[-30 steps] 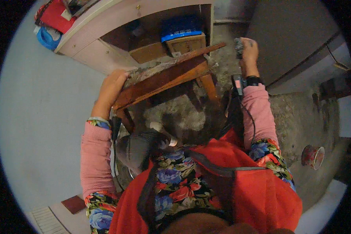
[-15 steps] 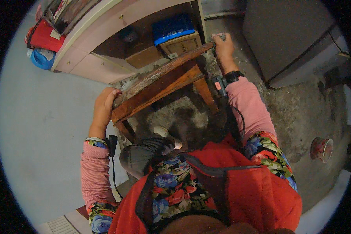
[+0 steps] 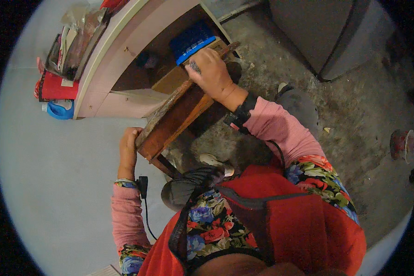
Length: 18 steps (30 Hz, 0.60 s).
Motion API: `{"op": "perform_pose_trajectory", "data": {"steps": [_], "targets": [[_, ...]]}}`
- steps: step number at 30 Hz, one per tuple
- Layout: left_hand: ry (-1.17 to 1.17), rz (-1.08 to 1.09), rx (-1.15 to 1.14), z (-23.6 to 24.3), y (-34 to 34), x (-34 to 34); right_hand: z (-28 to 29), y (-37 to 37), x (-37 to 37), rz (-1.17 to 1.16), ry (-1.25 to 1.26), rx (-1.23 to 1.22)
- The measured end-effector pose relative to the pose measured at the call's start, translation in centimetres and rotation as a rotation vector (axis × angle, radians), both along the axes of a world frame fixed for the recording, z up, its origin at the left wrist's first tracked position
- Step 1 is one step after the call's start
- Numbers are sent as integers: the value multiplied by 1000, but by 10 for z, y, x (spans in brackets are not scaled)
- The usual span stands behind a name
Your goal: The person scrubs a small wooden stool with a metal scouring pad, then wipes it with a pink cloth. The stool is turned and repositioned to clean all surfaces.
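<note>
A worn wooden bench (image 3: 171, 120) stands tilted on its side edge, its top slanting from lower left to upper right. My left hand (image 3: 129, 149) is closed around its near left end. Over the upper part of the top lies my right hand (image 3: 212, 76), fingers bent and pressing a dark grey wad (image 3: 194, 67) that looks like a scouring pad. Part of the wad is hidden under the fingers. One bench leg (image 3: 166, 166) shows below the left end; my right arm hides much of the far end.
Behind the bench is a pale pink cabinet (image 3: 112, 103) with an open shelf holding a blue package (image 3: 192, 43) and cardboard boxes. A grey appliance-like box (image 3: 310, 34) stands at upper right. A reddish tub (image 3: 401, 145) sits on the concrete floor at far right.
My right hand has slid with the grey wad from the bench's far right end toward its middle. My left hand keeps its hold; the whole view has shifted.
</note>
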<state>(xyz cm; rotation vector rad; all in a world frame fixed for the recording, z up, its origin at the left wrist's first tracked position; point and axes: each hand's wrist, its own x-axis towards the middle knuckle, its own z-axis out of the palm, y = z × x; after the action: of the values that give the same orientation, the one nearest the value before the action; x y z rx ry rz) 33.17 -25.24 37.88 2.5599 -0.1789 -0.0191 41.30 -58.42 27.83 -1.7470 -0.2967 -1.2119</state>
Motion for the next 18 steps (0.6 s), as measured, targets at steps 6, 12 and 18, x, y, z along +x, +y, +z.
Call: {"op": "perform_pose_trajectory", "data": {"steps": [6, 12, 18], "targets": [[1, 11, -40, -2, 0, -2, -49, -56, 50, -54, 531, 422], [25, 4, 59, 7, -4, -8, -98, -93, 92, -184, 641, 546], [-6, 6, 1, 9, -7, -11, -75, -92, 74, 12, 606, 581]]}}
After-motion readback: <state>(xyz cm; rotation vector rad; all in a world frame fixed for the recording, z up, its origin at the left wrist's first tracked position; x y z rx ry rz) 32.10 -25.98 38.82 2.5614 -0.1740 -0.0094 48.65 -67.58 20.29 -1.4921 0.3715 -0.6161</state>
